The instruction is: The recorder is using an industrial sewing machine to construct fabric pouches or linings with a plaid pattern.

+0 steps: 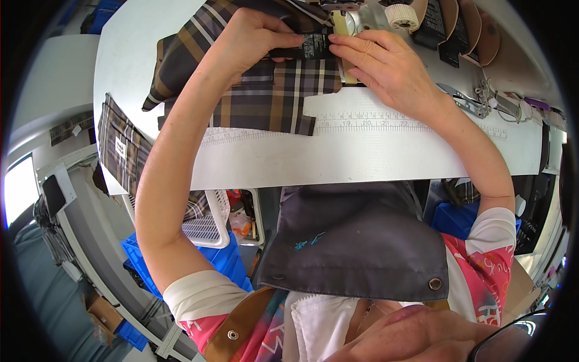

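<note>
A black care label (315, 46) with pale print lies across brown, black and white plaid fabric (259, 108), close to the sewing machine (344, 7). My left hand (250, 39) is closed in a pinch on the label's left part, thumb on top. At the label's right end, my right hand (386, 66) grips the edge with its fingertips, near the machine's needle area. The needle itself cannot be made out. The plaid piece spreads flat toward me and bunches up beyond my left wrist.
A ruler strip (362, 122) runs along the white table (271, 163). Another plaid piece (123, 145) hangs over the left edge. Scissors (461, 99) lie at right, below hanging brown pattern pieces (476, 33). A white basket (208, 229) and blue crate (232, 259) stand below.
</note>
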